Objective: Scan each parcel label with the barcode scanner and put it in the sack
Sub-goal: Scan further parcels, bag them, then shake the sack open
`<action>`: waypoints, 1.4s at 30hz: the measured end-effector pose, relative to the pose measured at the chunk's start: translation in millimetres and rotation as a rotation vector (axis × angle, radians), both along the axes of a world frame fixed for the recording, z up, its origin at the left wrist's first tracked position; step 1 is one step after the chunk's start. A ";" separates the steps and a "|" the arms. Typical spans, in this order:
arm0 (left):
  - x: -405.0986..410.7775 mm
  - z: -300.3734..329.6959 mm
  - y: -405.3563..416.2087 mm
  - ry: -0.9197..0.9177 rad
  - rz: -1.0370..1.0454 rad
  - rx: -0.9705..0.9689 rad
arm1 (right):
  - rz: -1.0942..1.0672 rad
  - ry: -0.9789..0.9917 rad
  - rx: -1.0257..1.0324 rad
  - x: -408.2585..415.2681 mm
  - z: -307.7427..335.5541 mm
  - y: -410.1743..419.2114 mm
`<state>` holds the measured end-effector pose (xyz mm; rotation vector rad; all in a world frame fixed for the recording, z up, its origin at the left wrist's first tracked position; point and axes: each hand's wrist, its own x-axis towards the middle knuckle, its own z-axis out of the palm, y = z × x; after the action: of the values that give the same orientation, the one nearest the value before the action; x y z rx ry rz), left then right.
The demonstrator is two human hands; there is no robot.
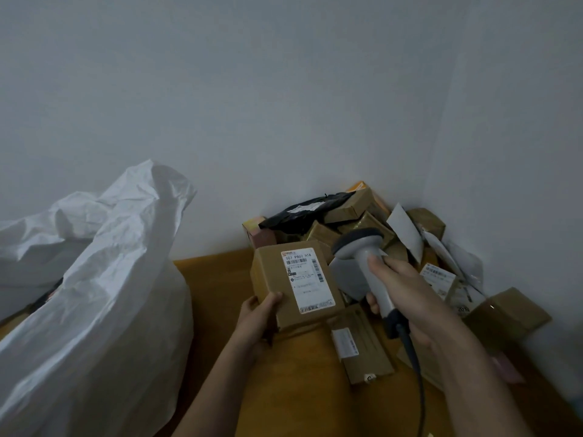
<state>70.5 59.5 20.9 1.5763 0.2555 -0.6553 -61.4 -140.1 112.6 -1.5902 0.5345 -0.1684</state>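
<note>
Sack: large white woven sack [94,279] is seen at 8 to 9 o'clock, mouth crumpled and slumped open toward 10 o'clock; dark contents are glimpsed in the opening, not identifiable.
Table: orange-brown wooden surface [217,279] is seen between the sack and the parcels, at 6 o'clock.
Left hand: left hand [255,320] is raised from 7 o'clock; fingers are curled under the held box's near left corner, thumb pressed on its top face. Grip: clenched round the box.
Held parcel: brown cardboard box [274,279] is held just above the table at centre, tilted, label side up.
Label: white shipping label [307,280] is stuck on the box's right half; barcodes and "507 P802 H18" are printed near its far end.
Flat parcel: long brown carton [359,342] with a small white label is lying on the table at 5 o'clock, below the held box.
Scanner: grey barcode scanner [362,266] is held just right of the label, head at 12 o'clock, dark cable trailing toward 6 o'clock.
Right hand: right hand [407,298] is entering from 4 o'clock, fingers wrapped round the scanner handle. Grip: grasping the scanner.
Parcel pile: heap of brown boxes [353,209], a black poly mailer [303,211] and white mailers [407,230] is stacked in the wall corner at 1 to 3 o'clock.
Wall: plain pale wall [284,89] is filling the upper half.
</note>
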 end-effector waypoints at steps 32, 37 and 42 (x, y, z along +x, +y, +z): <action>-8.6 130.7 23.8 -0.552 0.265 -0.123 | -0.071 -0.246 0.104 -16.8 80.2 59.6; -6.0 196.9 81.5 -0.697 0.514 -0.264 | 0.027 -0.253 0.151 0.3 81.8 95.5; 13.4 216.2 149.4 -0.713 0.800 -0.282 | 0.137 -0.255 0.141 17.3 78.6 128.2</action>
<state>83.9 208.9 237.0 1.2000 0.2161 0.4758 -44.1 -11.9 191.2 -1.4363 0.2339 -0.2214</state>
